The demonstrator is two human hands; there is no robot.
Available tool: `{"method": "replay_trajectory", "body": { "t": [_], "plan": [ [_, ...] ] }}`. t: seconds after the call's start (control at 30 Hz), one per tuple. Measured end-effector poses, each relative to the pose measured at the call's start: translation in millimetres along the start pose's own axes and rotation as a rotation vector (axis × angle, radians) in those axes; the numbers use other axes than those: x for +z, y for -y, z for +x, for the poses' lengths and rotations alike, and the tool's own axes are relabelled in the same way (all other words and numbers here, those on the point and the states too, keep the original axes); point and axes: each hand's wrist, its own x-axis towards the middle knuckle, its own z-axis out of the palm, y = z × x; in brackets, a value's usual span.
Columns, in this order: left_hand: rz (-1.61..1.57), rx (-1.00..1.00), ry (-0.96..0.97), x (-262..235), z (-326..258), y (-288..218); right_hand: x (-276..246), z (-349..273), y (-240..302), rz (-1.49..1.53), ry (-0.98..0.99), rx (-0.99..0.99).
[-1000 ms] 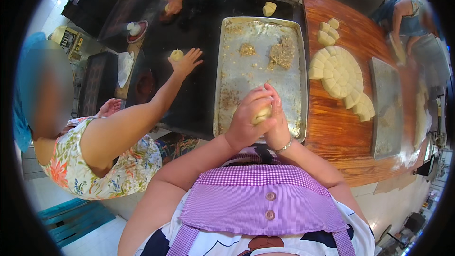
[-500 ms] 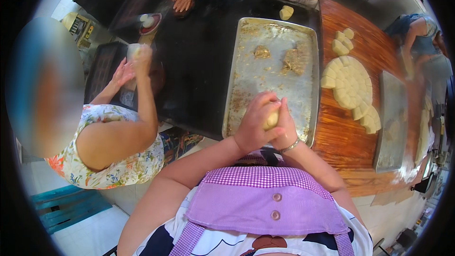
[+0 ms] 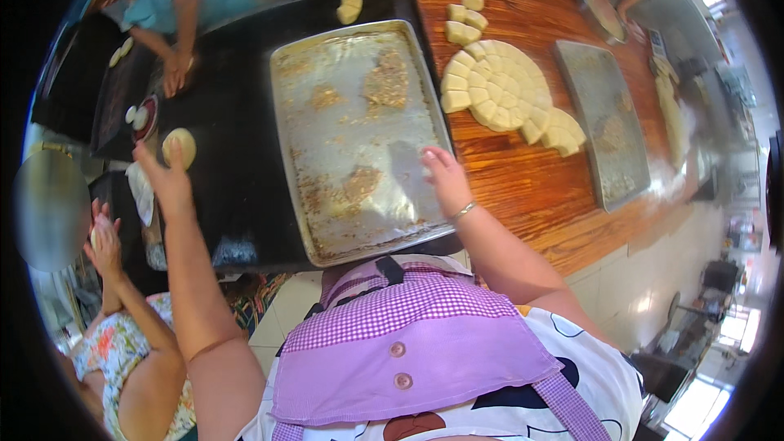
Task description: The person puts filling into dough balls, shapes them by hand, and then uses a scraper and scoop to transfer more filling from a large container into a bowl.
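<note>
Dough ball (image 3: 181,140), cupped between both palms over the near part of the baking tray half a second ago, is now at the far left, at or just above the black worktop (image 3: 237,126). The hands have parted. The left arm stretches forward and to the left, and the left hand (image 3: 169,180) has its thumb laid across the ball and its fingers spread to the left of it; whether it grips the ball or is letting go, I cannot tell. The right hand (image 3: 447,181), elbow bent, is over the right rim of the baking tray (image 3: 359,220), fingers loosely curled and nothing seen in them.

The ball is pale cream, rounded and smooth. On the tray lie three patches of crumbly brown filling (image 3: 385,80); the nearest was hidden behind the hands before. A single dough piece (image 3: 349,10) sits beyond the tray. To the right, cut dough portions (image 3: 498,86) cluster on the wooden table (image 3: 490,212), beside a second tray (image 3: 600,126). At left, a co-worker's hands (image 3: 104,249) meet around something pale.
</note>
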Motion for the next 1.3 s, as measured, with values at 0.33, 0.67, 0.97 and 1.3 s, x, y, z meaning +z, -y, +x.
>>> {"method": "replay_trajectory", "body": {
  "t": [0.33,0.67,0.97,1.3],
  "plan": [
    [-0.015,0.104,0.579,12.7,-178.2,-47.7,-222.4,93.2,-67.5,0.312,-0.942,-0.073],
    [-0.089,0.09,0.758,-4.0,-204.2,-87.6,-140.7,138.3,-1.5,0.86,-0.984,0.098],
    [-0.071,0.093,0.848,-2.9,-211.3,-81.9,-135.6,130.5,0.8,0.726,-0.836,0.207],
    [-0.132,0.1,0.905,12.2,-211.8,-95.9,-109.3,154.8,-7.9,-0.031,-0.988,0.17]
  ]
}}
